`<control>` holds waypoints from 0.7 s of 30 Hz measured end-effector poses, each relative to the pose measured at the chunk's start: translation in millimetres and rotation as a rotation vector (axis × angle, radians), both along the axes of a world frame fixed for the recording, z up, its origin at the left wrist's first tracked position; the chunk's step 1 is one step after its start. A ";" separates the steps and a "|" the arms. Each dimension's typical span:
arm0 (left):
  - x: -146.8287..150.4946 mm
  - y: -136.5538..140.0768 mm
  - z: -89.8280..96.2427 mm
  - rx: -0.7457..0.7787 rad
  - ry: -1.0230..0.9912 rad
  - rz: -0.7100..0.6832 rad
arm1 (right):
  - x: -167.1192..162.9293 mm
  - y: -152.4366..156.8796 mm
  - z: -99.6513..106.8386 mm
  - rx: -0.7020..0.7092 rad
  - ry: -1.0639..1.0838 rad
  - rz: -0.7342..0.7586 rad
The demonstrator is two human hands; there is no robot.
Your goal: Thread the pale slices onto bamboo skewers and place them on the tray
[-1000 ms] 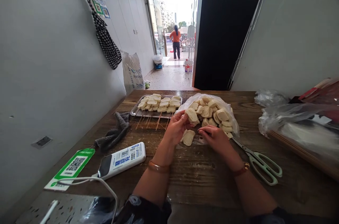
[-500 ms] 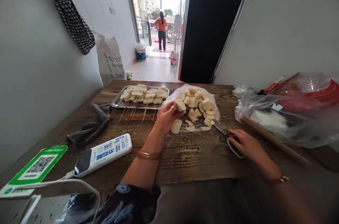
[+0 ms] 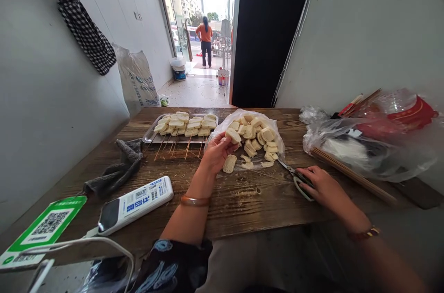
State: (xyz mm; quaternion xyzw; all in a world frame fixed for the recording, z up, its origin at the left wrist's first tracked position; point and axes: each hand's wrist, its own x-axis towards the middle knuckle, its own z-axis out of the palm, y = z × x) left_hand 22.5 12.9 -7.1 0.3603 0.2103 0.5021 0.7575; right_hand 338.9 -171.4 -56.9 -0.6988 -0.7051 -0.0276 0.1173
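Note:
My left hand [image 3: 217,154] pinches a pale bread slice [image 3: 233,136] between thumb and fingers, at the left edge of an open plastic bag [image 3: 224,124]. More bread pieces [image 3: 249,131] are heaped in the bag. One slice [image 3: 229,164] lies flat just below my left hand, with torn bits to its right. My right hand [image 3: 321,185] has its fingers curled over the handles of the scissors [image 3: 289,169], which rest on the table with the blades toward the bag. To the left, a metal tray [image 3: 148,136] bears skewered bread slices [image 3: 175,122], their sticks pointing toward me.
A thin stick [image 3: 265,174] lies in front of the bag. At right are a bundle of wooden sticks [image 3: 354,175] and plastic bags [image 3: 347,145]. At left lie a grey cloth [image 3: 120,168], a white power bank [image 3: 145,198] and a green QR card [image 3: 50,223]. A person [image 3: 204,39] stands outside the doorway.
The whole view has shifted slightly. My right hand stays at the scissors' handles, with its fingers now further over them. My left hand still holds the bread slice in nearly the same place.

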 end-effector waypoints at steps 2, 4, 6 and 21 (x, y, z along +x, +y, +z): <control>0.2 -0.1 -0.7 0.005 -0.004 0.004 | -1.6 -1.3 1.4 -0.011 -0.018 -0.045; 0.5 -0.2 -1.7 0.013 -0.007 -0.006 | -3.2 -3.3 1.8 -0.021 -0.042 -0.080; 0.7 -0.4 -2.7 0.019 -0.003 -0.021 | -3.7 -5.6 1.0 -0.020 -0.076 -0.100; 1.2 -2.6 -7.1 0.009 -0.003 -0.043 | 25.8 -41.5 18.1 -0.138 0.353 -0.126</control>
